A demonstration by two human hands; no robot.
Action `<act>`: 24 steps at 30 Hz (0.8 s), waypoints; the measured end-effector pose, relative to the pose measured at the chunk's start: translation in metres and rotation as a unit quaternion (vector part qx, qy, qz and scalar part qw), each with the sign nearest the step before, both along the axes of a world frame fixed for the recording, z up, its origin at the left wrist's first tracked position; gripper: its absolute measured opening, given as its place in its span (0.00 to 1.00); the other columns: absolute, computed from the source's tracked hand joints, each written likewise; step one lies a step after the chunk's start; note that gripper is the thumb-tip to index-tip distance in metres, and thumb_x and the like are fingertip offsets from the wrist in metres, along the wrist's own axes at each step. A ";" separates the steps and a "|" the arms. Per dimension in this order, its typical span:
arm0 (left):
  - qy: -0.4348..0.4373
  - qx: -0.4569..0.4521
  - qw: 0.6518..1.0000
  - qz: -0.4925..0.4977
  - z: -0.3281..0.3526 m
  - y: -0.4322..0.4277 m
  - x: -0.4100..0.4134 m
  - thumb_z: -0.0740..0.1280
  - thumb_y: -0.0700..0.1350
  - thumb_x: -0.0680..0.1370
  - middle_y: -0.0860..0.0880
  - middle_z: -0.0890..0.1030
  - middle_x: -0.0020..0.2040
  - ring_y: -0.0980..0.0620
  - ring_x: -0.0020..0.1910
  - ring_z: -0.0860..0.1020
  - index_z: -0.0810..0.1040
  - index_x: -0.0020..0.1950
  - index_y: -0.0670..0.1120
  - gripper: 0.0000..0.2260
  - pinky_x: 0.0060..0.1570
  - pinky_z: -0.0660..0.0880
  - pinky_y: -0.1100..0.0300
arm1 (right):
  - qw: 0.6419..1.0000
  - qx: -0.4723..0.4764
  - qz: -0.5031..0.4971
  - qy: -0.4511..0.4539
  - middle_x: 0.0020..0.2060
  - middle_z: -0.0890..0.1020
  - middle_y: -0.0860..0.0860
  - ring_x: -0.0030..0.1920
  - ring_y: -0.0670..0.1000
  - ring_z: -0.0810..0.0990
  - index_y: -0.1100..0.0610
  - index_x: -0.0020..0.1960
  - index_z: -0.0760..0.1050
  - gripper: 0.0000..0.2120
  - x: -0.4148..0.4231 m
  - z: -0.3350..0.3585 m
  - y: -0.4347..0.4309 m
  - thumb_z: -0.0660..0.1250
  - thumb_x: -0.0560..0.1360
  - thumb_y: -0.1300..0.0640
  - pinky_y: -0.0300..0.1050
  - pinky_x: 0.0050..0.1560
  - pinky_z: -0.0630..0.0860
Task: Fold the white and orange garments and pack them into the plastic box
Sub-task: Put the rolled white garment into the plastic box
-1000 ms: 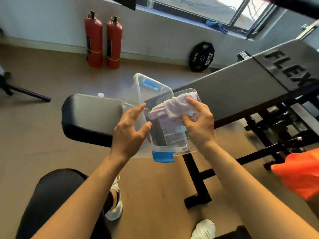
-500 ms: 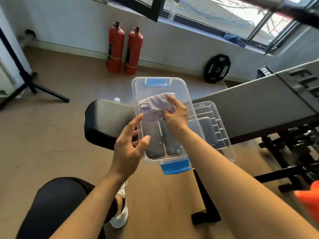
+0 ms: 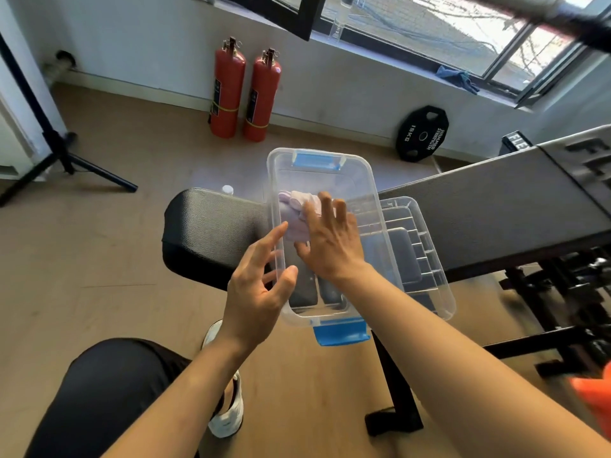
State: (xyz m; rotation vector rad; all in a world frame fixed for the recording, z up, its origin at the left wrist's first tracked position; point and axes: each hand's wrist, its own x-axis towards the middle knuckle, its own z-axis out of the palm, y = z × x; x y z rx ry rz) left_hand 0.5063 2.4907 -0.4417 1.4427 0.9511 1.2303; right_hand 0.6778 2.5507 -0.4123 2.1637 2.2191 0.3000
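The clear plastic box with blue latches [image 3: 322,233] sits on the black padded worktop [image 3: 211,233], its near end overhanging the edge. Inside, the right hand [image 3: 330,242] presses flat, fingers spread, on the folded white garment [image 3: 299,211]. The left hand [image 3: 261,285] is open against the box's left wall. The orange garment [image 3: 595,401] is cut off far right. Brown floor [image 3: 115,276] lies open left of the box.

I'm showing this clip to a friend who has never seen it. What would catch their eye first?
Likely the clear plastic box with blue latches in the middle, on the black bench, where the right hand presses a folded white garment inside while the left hand hovers open at its near wall. Next, two red fire extinguishers against the far wall, and an orange garment at the lower right edge.
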 end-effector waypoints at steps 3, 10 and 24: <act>0.000 0.008 1.000 -0.008 0.001 -0.001 0.004 0.66 0.47 0.77 0.68 0.72 0.67 0.67 0.64 0.75 0.70 0.75 0.59 0.26 0.56 0.78 0.68 | 0.997 -0.018 0.072 0.022 0.71 0.70 0.56 0.66 0.62 0.71 0.48 0.75 0.65 0.31 0.003 -0.004 -0.007 0.70 0.74 0.49 0.58 0.58 0.80; 0.006 -0.007 1.000 -0.004 -0.001 0.003 0.004 0.65 0.48 0.77 0.73 0.68 0.67 0.74 0.64 0.72 0.69 0.76 0.59 0.26 0.56 0.76 0.72 | 0.977 -0.192 0.059 0.067 0.82 0.46 0.50 0.81 0.59 0.44 0.39 0.80 0.50 0.36 0.018 -0.012 0.000 0.64 0.79 0.39 0.64 0.75 0.60; 0.112 0.006 0.994 -0.007 0.005 0.010 0.036 0.62 0.62 0.75 0.50 0.73 0.67 0.52 0.64 0.76 0.66 0.76 0.65 0.27 0.62 0.78 0.47 | 0.965 -0.081 0.046 0.244 0.74 0.71 0.53 0.72 0.58 0.69 0.50 0.71 0.75 0.25 0.043 0.022 -0.029 0.74 0.75 0.51 0.58 0.71 0.70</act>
